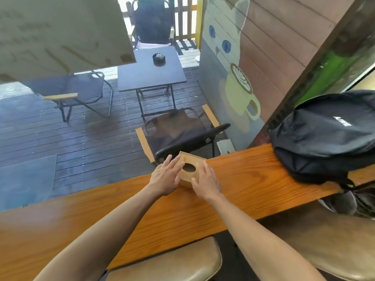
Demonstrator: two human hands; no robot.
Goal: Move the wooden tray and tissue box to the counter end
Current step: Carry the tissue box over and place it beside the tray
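A brown padded stool sits nearest, under the orange wooden bench. On the bench's far edge stands the wooden tissue box. The left hand and right hand press its two sides with fingers spread flat. A black backpack rests right of the box, well apart.

Wood tissue box at counter edge
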